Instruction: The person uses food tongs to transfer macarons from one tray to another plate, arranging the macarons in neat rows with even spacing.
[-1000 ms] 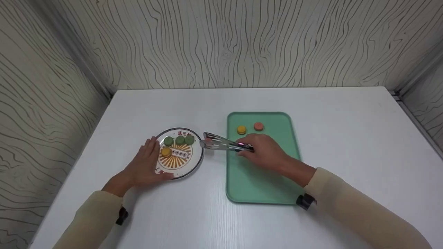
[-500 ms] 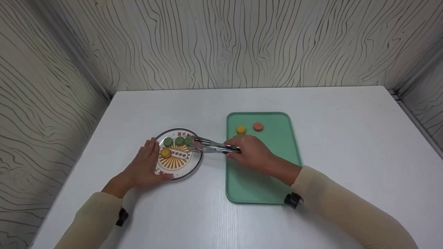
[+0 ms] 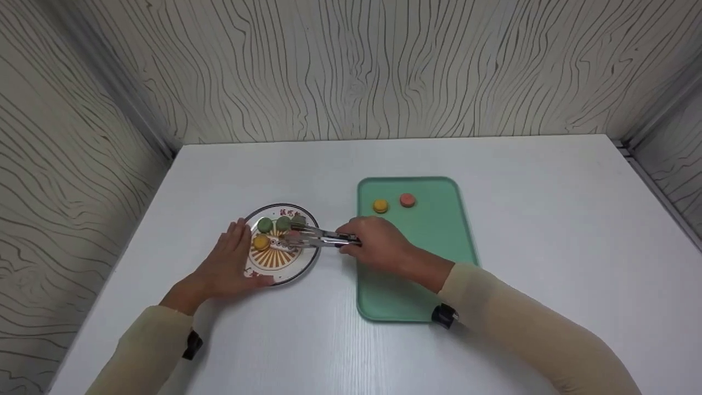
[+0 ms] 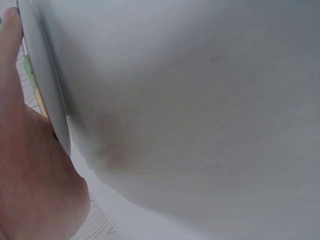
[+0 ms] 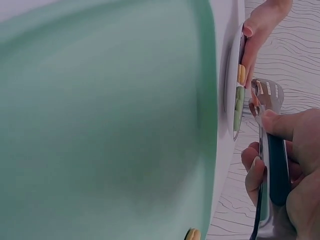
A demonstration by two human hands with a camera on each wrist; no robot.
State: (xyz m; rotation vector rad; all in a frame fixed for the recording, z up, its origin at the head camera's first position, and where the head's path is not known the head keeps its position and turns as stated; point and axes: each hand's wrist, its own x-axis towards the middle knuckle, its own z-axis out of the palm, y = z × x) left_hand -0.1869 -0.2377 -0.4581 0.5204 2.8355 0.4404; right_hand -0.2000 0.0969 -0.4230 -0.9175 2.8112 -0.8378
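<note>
My right hand [image 3: 378, 244] grips a pair of metal tongs [image 3: 327, 240] with dark handle grips [image 5: 278, 170]. A pink macaron [image 3: 293, 236] sits between the tong tips, over the right half of a round patterned plate [image 3: 296, 270]. Along the plate's left rim lies my left hand [image 3: 226, 267], fingers straight and thumb spread at the near edge. On the plate are a row of green macarons [image 3: 265, 225], the rightmost partly hidden behind the tongs, and a yellow macaron [image 3: 261, 242] below them.
A green rectangular tray [image 3: 422, 263] lies right of the plate, under my right forearm. Near its far end are a yellow macaron [image 3: 380, 206] and a pink macaron [image 3: 407, 200]. Wood-grain panels [image 3: 351, 71] stand behind the white table [image 3: 521, 192] and at its sides.
My right hand has moved left, carrying the tongs and pink macaron from beside the plate to over it. The left hand has stayed at the plate's rim.
</note>
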